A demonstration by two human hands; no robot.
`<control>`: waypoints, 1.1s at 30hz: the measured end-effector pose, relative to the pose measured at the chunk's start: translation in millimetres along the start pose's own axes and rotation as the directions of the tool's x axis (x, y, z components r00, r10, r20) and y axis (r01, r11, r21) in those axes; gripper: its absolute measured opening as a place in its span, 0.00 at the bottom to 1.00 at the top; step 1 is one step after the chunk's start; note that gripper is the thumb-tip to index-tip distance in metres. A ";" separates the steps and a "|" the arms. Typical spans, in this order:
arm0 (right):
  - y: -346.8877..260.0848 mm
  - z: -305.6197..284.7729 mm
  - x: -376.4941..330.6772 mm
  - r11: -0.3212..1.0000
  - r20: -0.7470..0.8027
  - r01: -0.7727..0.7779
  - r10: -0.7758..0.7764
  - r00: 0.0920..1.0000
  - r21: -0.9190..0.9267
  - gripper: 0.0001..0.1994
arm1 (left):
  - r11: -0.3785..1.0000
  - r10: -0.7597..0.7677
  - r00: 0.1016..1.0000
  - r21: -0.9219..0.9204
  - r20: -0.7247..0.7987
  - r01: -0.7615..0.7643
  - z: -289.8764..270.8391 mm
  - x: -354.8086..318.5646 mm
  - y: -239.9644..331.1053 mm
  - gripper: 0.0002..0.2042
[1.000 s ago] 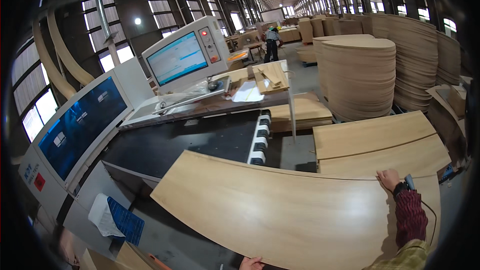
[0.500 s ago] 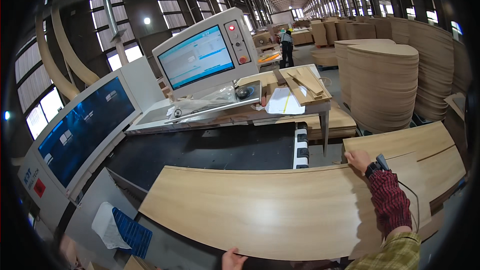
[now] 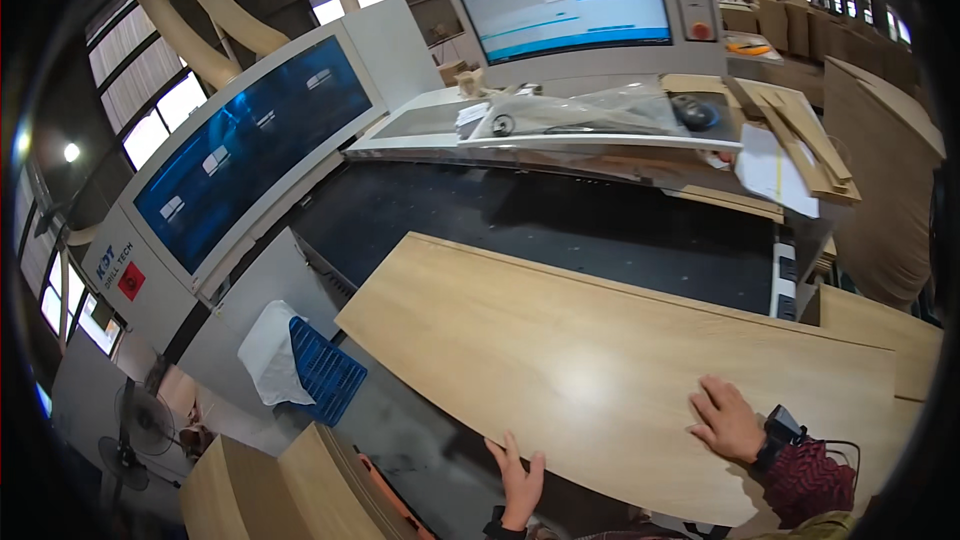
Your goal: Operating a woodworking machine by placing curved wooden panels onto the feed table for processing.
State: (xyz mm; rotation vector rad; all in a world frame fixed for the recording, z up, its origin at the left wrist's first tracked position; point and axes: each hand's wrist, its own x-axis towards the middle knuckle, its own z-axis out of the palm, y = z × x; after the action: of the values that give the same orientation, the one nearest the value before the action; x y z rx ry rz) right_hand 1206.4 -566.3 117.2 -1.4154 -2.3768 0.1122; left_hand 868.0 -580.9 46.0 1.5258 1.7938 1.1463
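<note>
A long wood-grain panel [image 3: 560,350] slants across the front of a machine, its far edge over the black machine bed [image 3: 480,210]. My right hand [image 3: 727,422] lies on the panel's upper face toward the right end, palm down with fingers spread. At the near edge is my left hand [image 3: 518,480], its fingers apart and the fingertips against the panel's rim. Neither hand is closed around anything. A dark device is strapped at my right wrist [image 3: 780,435].
On the left stands the machine's white housing with a dark window [image 3: 255,150]. A control screen [image 3: 565,0] rises behind the bed. A blue plastic crate [image 3: 325,370] with white cloth sits below. Stacked boards [image 3: 300,485] are at the lower left, and wood strips [image 3: 800,145] lie at the right.
My right hand has gone from gripping the far edge to lying flat on the panel. My left hand has opened out at the near edge. The view has swung left and closer.
</note>
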 end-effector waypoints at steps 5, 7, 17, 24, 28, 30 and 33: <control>-11.2 29.8 60.6 1.000 -0.034 -0.003 0.002 0.999 -0.026 0.24 | 0.996 0.082 0.994 -0.033 0.069 -0.080 -41.5 63.0 -32.4 0.33; -19.5 48.8 99.7 0.999 -0.079 0.004 -0.008 0.997 -0.053 0.23 | 0.940 0.255 0.966 0.244 -0.030 -0.240 -59.7 97.7 -52.1 0.33; -199.9 94.3 156.4 0.959 0.092 -0.276 0.280 0.956 -0.059 0.26 | 0.771 0.440 0.822 0.316 0.362 -0.552 -160.5 259.0 -127.3 0.22; -226.5 151.6 250.0 0.943 -0.010 -0.306 0.307 0.952 -0.129 0.26 | 0.796 0.475 0.815 0.232 0.331 -0.559 -198.2 361.3 -169.0 0.19; -230.5 180.7 327.9 0.961 -0.056 -0.263 0.259 0.964 -0.082 0.26 | 0.776 0.478 0.831 0.306 0.285 -0.551 -215.8 436.0 -187.3 0.20; -237.5 192.9 367.4 0.968 -0.073 -0.237 0.231 0.970 -0.081 0.26 | 0.778 0.458 0.840 0.325 0.291 -0.537 -226.1 470.0 -197.7 0.21; -236.2 201.2 435.2 0.978 -0.040 -0.208 0.209 0.977 0.027 0.28 | 0.779 0.433 0.851 0.353 0.297 -0.519 -243.7 526.7 -207.9 0.23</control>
State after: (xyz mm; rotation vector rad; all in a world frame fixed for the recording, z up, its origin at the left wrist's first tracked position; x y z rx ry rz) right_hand 753.2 -283.3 109.1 -1.6366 -2.1802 0.1618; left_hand 436.5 -141.0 64.0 2.3735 1.6236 0.7875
